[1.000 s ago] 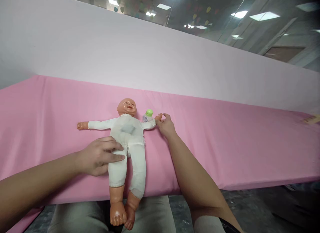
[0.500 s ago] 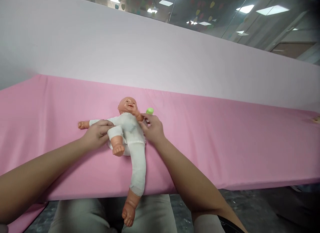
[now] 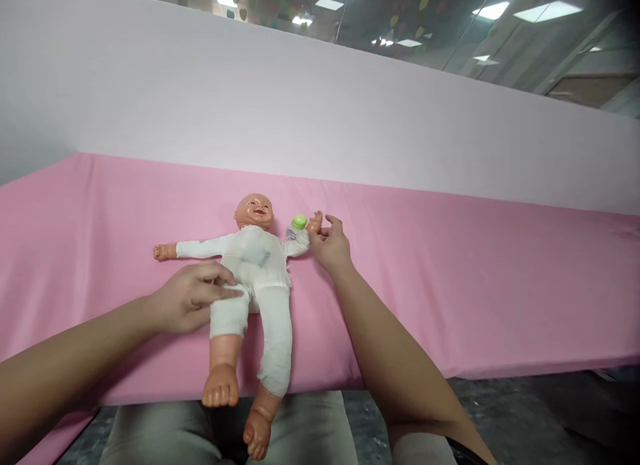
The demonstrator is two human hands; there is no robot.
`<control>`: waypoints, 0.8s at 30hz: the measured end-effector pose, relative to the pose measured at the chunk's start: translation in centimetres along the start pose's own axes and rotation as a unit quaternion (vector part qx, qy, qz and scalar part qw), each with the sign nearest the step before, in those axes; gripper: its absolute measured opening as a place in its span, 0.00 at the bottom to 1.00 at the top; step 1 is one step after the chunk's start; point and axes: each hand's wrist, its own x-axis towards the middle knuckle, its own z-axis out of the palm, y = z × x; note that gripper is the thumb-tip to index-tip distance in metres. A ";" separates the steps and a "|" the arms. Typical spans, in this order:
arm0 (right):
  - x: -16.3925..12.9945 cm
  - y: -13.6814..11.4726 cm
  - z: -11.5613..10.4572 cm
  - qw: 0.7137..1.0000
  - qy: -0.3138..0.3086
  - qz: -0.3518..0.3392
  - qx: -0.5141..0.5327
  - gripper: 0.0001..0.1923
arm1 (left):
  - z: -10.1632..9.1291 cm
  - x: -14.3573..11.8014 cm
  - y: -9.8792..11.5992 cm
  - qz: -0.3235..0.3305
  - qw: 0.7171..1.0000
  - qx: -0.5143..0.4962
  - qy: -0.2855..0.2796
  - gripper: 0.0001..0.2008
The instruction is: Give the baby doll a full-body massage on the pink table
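Doll (image 3: pixel 255 265) flat on its back on the pink bench (image 3: pixel 450 285) again, limbs re-extended: left hand (image 3: pixel 187 298) grip loosely on thigh, right hand (image 3: pixel 330 246) pinching the wrist beside the green-capped bottle (image 3: pixel 298 226).

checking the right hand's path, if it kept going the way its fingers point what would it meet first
The right hand points up-left, fingers already at the doll's hand. Just past it is the green-capped bottle, then the doll's head, though depth is unclear.
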 end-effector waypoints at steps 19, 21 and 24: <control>-4.0 -4.0 2.7 0.972 -0.038 -0.225 0.050 0.18 | 0.1 -0.1 -4.1 -0.103 0.985 0.109 0.082 0.13; -4.8 -5.0 3.5 0.953 -0.084 -0.291 -0.015 0.19 | 0.0 0.0 -4.6 -0.128 0.983 0.112 0.075 0.13; -5.0 -5.2 3.9 0.948 -0.093 -0.300 -0.053 0.21 | -0.1 0.0 -4.6 -0.137 0.982 0.104 0.076 0.14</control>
